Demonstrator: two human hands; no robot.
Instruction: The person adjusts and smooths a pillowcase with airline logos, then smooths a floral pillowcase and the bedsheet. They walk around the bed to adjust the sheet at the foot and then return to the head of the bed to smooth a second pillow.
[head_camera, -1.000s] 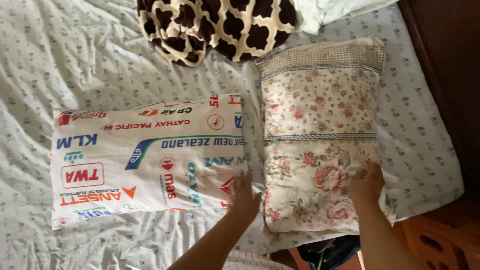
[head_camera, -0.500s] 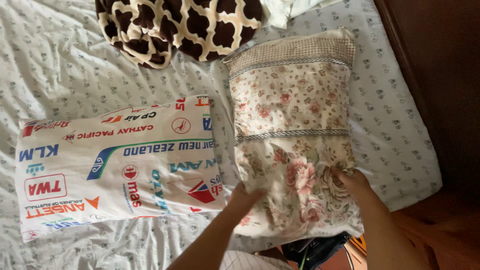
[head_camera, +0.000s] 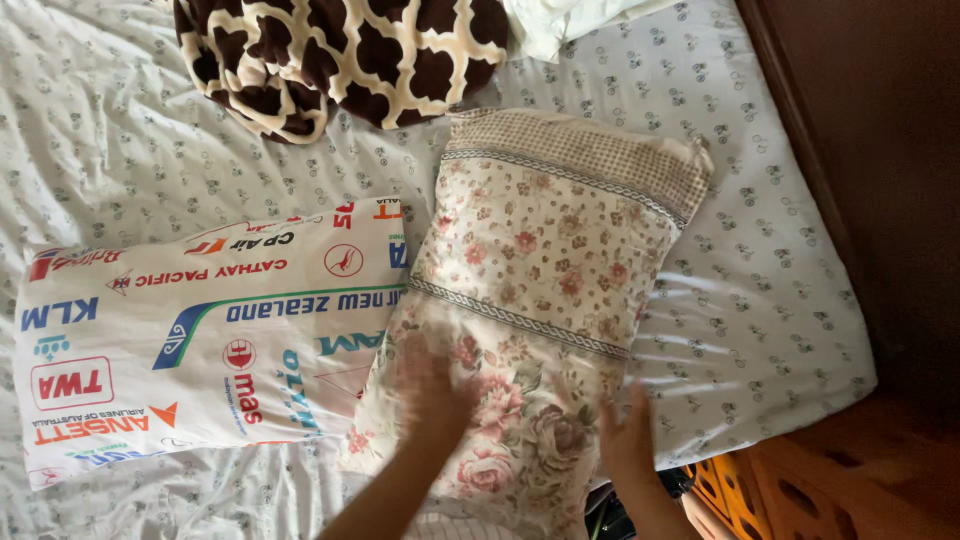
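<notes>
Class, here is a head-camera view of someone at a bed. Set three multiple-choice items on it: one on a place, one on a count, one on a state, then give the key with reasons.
1. Where does the brown-and-cream blanket lie?
A. beyond the pillows, at the top of the view
B. under the floral pillow
C. on the floor

2. How many pillows lie on the sheet?
A. one
B. two
C. four

3. What are the hands doing?
A. gripping the blanket
B. resting open on the floral pillow
C. hanging clear of the bed

Key: 1 A, it is bunched at the top edge. 2 B, the floral pillow and the white printed pillow. 3 B, left hand and right hand lie flat on its near end.
</notes>
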